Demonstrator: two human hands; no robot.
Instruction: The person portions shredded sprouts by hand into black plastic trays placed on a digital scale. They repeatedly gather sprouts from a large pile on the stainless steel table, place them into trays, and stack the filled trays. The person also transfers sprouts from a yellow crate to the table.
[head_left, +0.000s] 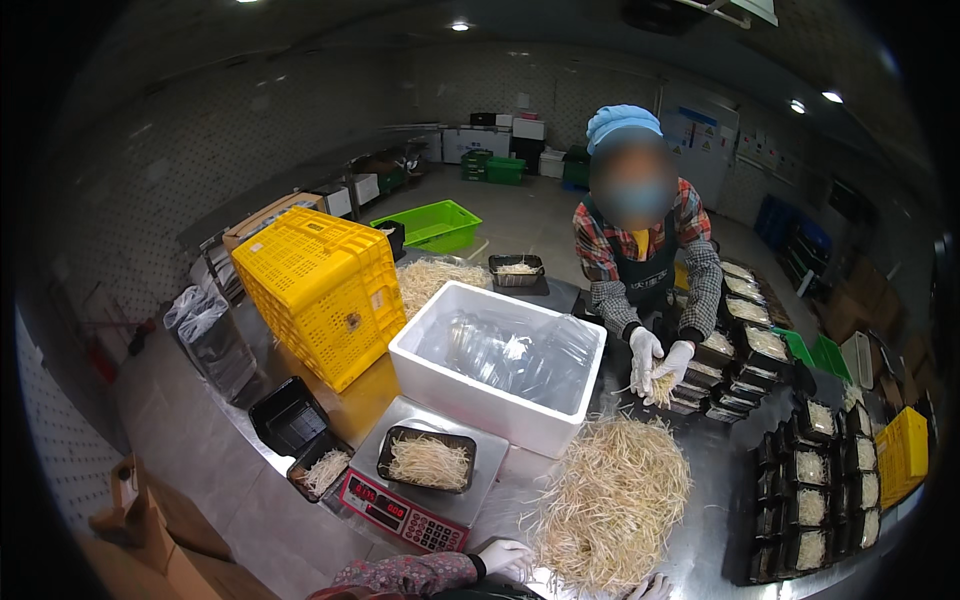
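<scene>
My left hand (507, 559), in a white glove, rests at the lower left edge of a large heap of bean sprouts (611, 502); its fingertips are partly hidden. At the bottom rim of the view, my right hand (654, 587), also gloved, shows only its spread fingers beside the heap's near edge. To the left of the heap stands a digital scale (405, 514) with a red keypad panel and lit display. On its steel plate sits a black plastic tray (427, 459) of sprouts. Another black tray (321, 472) with sprouts lies left of the scale, next to empty black trays (289, 416).
A white foam box (487, 405) holding clear plastic lids (502, 349) stands behind the scale, beside a yellow crate (322, 300). Across the steel table a co-worker's gloved hands (660, 364) hold sprouts. Stacks of filled trays (810, 487) line the right side.
</scene>
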